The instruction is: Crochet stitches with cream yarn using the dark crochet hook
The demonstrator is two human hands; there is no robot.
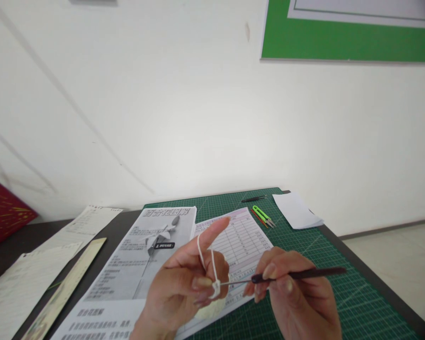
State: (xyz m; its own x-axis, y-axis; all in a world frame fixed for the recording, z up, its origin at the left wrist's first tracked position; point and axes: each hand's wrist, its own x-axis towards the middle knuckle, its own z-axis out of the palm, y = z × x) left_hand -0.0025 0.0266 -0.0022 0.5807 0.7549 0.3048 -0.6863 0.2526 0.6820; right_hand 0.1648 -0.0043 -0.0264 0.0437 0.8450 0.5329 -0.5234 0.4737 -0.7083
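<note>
My left hand (187, 278) pinches a small piece of white yarn work (216, 288) between thumb and fingers. Its index finger points up and to the right, with a strand of white yarn (200, 252) looped round it. My right hand (290, 288) grips the dark handle of a crochet hook (310, 274), held nearly level. The hook's thin metal shaft reaches left to the yarn work, and its tip is hidden there. Below my left hand lies a pale, rounded item (210, 309), partly covered.
A green cutting mat (354, 293) carries printed sheets (127, 250), green thread snips (262, 215), dark tweezers (254, 199) and white paper (297, 211). More papers (31, 269), a pale strip (71, 288) and a red item (5, 210) are at the left. A white wall stands behind.
</note>
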